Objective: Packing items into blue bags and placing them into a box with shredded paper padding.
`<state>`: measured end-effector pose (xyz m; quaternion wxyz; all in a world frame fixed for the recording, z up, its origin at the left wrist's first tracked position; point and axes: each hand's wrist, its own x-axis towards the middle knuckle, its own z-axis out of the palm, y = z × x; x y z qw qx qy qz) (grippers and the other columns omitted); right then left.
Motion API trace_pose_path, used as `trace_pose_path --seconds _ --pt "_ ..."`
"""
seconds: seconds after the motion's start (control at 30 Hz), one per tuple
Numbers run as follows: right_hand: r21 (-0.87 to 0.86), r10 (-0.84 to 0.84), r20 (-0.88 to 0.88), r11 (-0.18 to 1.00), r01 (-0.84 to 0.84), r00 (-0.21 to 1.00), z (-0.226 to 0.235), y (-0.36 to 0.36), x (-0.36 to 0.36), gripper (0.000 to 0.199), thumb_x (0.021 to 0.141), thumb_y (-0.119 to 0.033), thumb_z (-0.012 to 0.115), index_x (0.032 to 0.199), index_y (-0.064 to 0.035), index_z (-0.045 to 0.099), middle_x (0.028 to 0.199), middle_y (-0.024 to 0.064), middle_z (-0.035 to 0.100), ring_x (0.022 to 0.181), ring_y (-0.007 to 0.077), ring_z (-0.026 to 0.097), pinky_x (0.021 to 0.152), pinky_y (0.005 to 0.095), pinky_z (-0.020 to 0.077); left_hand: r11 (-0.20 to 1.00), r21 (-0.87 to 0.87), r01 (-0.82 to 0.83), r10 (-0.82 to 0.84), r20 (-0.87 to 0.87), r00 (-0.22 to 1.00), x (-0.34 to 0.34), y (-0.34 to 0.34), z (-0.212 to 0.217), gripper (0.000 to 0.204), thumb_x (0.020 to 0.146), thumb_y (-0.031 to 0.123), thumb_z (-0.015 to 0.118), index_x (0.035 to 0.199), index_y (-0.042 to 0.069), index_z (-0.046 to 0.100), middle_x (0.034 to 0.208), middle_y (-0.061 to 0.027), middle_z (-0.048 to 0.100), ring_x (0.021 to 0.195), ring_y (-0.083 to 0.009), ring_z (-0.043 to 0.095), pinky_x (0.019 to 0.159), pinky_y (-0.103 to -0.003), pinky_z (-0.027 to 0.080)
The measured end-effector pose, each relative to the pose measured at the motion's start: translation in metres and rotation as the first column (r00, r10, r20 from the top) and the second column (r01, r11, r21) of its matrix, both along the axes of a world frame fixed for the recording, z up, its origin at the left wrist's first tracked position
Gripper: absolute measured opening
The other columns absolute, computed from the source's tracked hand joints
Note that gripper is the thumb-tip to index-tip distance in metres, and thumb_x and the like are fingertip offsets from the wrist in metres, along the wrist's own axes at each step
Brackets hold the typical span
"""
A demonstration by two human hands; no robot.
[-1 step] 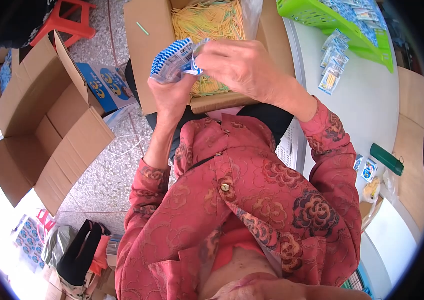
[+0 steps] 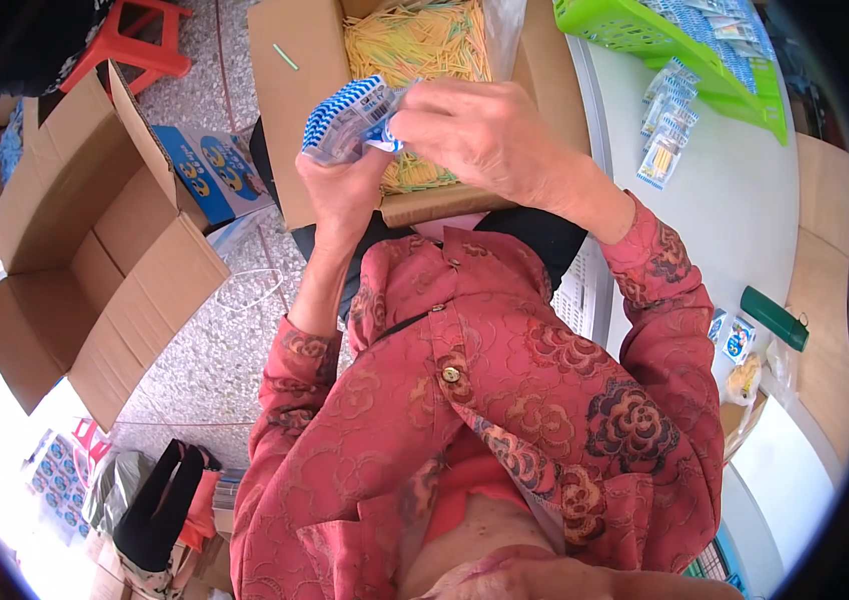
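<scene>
Above the lap, far centre: both hands meet on a small blue-and-white striped packet (image 2: 349, 120), held over the near edge of an open cardboard box (image 2: 289, 130).
Left hand (image 2: 344, 185): closed around the packet from below, fingers wrapped up its near side.
Right hand (image 2: 479, 135): fingertips pinched narrow on the packet's right end, palm turned down over the box.
Packet: tilted, clear plastic with blue stripes, touching both hands, above the box's near flap.
Box contents: a heap of thin yellow sticks (image 2: 414, 45) fills the box, under the hands.
Left side: a larger empty-looking brown carton (image 2: 74, 250) stands on the speckled floor, flaps spread; a red stool (image 2: 129, 45) is far left.
Right side: a white table (image 2: 744, 220) carries a few small packets (image 2: 664, 140), a green tray (image 2: 634, 30) at the far edge, and a dark green oblong thing (image 2: 772, 318) nearer.
Near: red patterned sleeves (image 2: 644, 330) run up to the hands.
</scene>
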<state>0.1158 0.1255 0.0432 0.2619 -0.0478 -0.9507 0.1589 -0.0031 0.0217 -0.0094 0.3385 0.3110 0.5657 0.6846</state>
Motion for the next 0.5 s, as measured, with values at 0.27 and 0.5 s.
trace_pose_path --seconds 0.27,0.5 --pt "-0.049 0.012 0.015 0.999 -0.011 1.0 0.001 -0.003 -0.003 0.012 0.069 -0.006 0.057 0.08 -0.0102 0.055 0.079 0.0019 0.049 0.078 0.0184 0.055 0.059 0.0295 0.0478 0.996 0.061 -0.065 0.064 0.013 0.998 0.005 0.004 -0.01 0.035 0.066 -0.008 0.067 0.1 -0.001 0.057 0.092 -0.0037 0.061 0.081 -0.0098 0.057 0.073 -0.024 0.047" --pt "-0.287 -0.031 0.031 0.957 0.039 0.999 0.0 -0.005 0.009 0.016 0.069 -0.003 0.061 0.084 -0.0071 0.056 0.087 0.0035 0.053 0.079 0.0206 0.056 0.062 0.0299 0.0476 0.997 0.047 -0.057 0.056 0.037 0.998 0.008 0.003 -0.022 0.034 0.067 -0.007 0.067 0.1 -0.002 0.058 0.09 -0.0049 0.061 0.081 -0.0104 0.057 0.073 -0.025 0.048"
